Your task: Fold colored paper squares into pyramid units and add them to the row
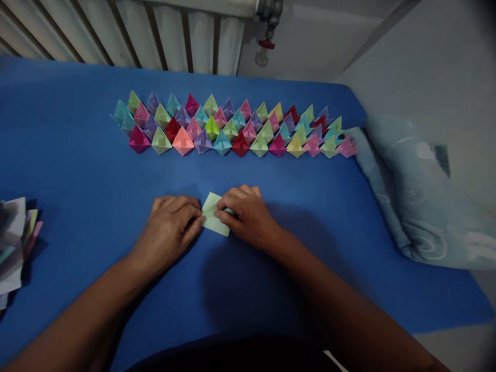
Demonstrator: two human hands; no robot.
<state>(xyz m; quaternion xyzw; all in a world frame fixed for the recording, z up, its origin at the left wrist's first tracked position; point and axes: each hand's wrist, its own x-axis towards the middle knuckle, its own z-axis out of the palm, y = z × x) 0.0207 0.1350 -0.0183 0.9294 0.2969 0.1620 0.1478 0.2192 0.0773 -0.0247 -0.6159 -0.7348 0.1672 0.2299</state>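
Here, a blue table stands against a white radiator.

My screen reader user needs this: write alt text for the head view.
Both hands, left hand and right hand, press a pale green paper on a blue table. Behind it lie rows of colourful folded paper shapes; a paper stack sits at the left edge.
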